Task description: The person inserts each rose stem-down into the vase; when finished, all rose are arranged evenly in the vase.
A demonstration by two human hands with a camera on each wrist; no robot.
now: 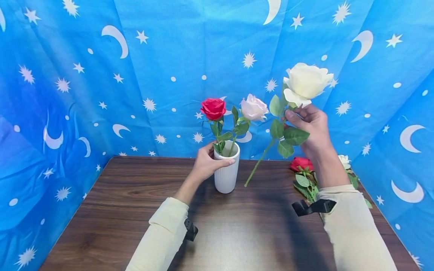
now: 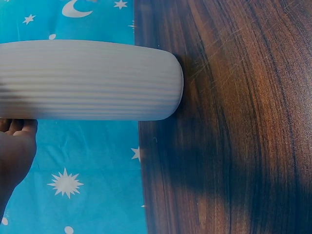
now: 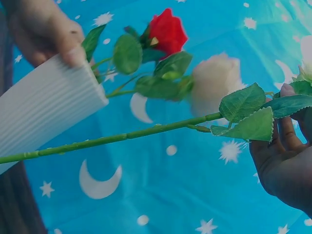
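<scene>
Left hand (image 1: 207, 164) on a ribbed white cylindrical vase (image 1: 226, 177), right hand (image 1: 313, 128) raising a large cream-white rose (image 1: 306, 83).
Fingers and thumb grip the vase's rim, probably to steady it upright on the brown wood-grain table (image 1: 112, 210); a bright red rose (image 1: 213, 109) and a pale pink rose (image 1: 253, 108) stand inside. Right of them, thumb and fingers pinch the cream-white rose below its full, wide-petalled bloom, seemingly keeping its long green leafy stem free, slanting down beside the vase.
</scene>
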